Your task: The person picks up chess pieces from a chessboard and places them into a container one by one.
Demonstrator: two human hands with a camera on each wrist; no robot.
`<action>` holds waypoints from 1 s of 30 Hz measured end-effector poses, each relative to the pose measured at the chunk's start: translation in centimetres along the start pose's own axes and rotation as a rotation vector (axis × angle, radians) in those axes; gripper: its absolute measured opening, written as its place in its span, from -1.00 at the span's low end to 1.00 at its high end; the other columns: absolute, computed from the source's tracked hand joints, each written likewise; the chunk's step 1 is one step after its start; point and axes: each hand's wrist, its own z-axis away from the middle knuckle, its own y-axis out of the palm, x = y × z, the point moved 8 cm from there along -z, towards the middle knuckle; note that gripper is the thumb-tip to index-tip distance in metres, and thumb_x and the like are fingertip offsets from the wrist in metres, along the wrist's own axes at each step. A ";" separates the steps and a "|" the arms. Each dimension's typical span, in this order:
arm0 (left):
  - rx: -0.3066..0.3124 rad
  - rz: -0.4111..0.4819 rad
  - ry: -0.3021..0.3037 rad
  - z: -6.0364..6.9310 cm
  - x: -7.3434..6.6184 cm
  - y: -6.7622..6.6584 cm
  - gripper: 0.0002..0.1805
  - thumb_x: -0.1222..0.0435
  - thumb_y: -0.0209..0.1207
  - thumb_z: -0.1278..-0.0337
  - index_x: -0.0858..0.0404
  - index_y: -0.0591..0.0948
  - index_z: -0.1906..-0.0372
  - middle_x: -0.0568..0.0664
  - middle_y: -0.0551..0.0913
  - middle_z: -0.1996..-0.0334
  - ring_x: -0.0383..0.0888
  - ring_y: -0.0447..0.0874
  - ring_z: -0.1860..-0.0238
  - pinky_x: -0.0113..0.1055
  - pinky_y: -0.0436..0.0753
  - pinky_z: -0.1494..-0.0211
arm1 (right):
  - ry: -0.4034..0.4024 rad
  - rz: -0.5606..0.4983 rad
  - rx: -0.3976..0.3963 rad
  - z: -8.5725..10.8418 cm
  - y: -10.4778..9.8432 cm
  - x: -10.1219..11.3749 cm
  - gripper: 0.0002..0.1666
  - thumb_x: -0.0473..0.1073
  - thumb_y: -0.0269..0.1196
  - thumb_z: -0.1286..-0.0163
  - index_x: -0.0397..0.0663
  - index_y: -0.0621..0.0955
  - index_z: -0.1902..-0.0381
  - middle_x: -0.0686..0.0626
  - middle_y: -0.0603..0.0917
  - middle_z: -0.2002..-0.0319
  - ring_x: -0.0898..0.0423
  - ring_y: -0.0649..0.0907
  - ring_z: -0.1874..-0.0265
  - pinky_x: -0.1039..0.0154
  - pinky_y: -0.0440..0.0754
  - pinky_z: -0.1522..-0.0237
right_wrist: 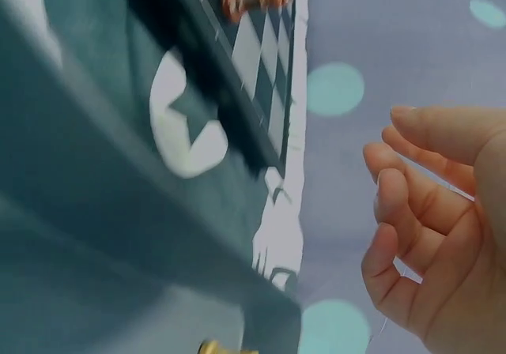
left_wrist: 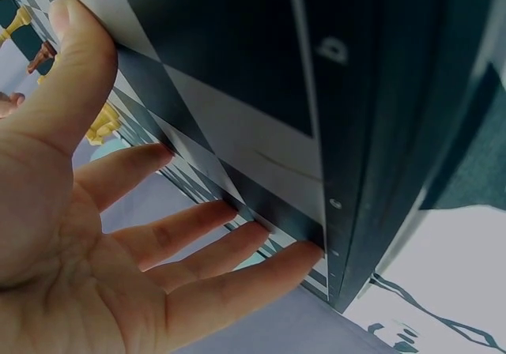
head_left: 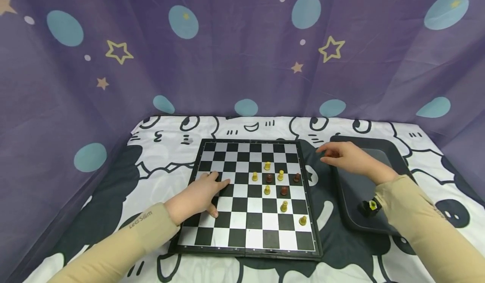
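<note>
Evidently, the chessboard (head_left: 238, 220) is lying flat on a patterned cloth (head_left: 212, 270), carrying six yellow pieces (head_left: 284, 206) and three dark red pieces (head_left: 284, 190). These are standing on the board's right half, well apart from the left hand (head_left: 201, 192). That hand is spreading its straight fingers over the board's left side, fingertips seemingly touching the squares; it is gripping no piece, so it is probably steadying the board. The right hand (head_left: 348, 159) is hovering just off the board's far right corner, its fingers loosely bent and holding nothing that shows. Beyond the board's right edge, a black tray (head_left: 367, 140) is sitting alongside, presumably for that hand's easy reach. A yellow thing (right_wrist: 225, 349), cut off by the frame, is showing in the tray. Behind the board, a purple curtain (head_left: 227, 72) is hanging, perhaps as a screen.
</note>
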 end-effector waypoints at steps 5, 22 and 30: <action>-0.006 -0.008 -0.005 0.0 0.1 0.0 0.05 0.08 0.48 0.57 0.19 0.39 -0.33 0.29 0.42 -0.13 0.24 0.41 -0.10 0.02 0.53 -0.13 | -0.045 -0.004 0.031 -0.2 0.5 2.1 -0.69 -0.21 0.24 -0.30 -0.15 0.61 0.00 0.10 0.60 0.49 0.25 0.38 0.65 0.32 0.38 0.54; -0.006 -0.001 0.003 0.0 0.0 0.0 0.05 0.08 0.47 0.55 0.20 0.39 -0.34 0.30 0.42 -0.14 0.23 0.40 -0.10 0.00 0.52 -0.15 | -0.103 -0.022 0.124 -1.2 3.5 5.2 -0.64 -0.22 0.23 -0.30 -0.17 0.58 -0.06 0.08 0.61 0.43 0.24 0.43 0.64 0.33 0.44 0.55; -0.006 0.000 -0.006 0.0 0.1 0.0 0.05 0.08 0.48 0.56 0.19 0.39 -0.34 0.29 0.41 -0.14 0.23 0.39 -0.11 0.02 0.53 -0.13 | -0.066 -0.033 0.141 -1.7 5.2 4.3 -0.63 -0.21 0.24 -0.31 -0.18 0.58 -0.05 0.06 0.57 0.43 0.23 0.45 0.61 0.30 0.44 0.56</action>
